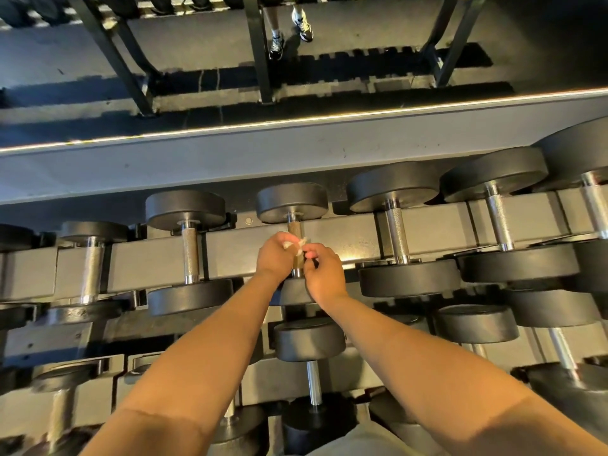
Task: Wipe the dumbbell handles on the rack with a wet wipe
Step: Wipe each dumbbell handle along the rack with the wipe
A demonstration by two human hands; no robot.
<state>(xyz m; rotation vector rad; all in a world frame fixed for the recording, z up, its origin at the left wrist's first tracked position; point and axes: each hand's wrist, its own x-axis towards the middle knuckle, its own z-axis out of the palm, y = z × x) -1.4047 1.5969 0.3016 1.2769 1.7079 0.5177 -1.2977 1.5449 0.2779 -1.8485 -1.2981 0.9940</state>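
A dumbbell with black round heads lies across the upper tier of the rack (pixel 355 240), its knurled handle (pixel 293 228) partly hidden by my hands. A small crumpled white wet wipe (pixel 293 245) sits against that handle. My left hand (pixel 274 256) grips the wipe around the handle from the left. My right hand (pixel 324 274) pinches the wipe's right edge with thumb and fingertips. Neighbouring dumbbells have bare chrome handles, one to the left (pixel 190 255) and one to the right (pixel 397 235).
Several more dumbbells fill the upper tier on both sides and a lower tier (pixel 311 340) near my body. Behind the rack a mirror (pixel 214 60) reflects rack legs and a person's feet (pixel 291 31).
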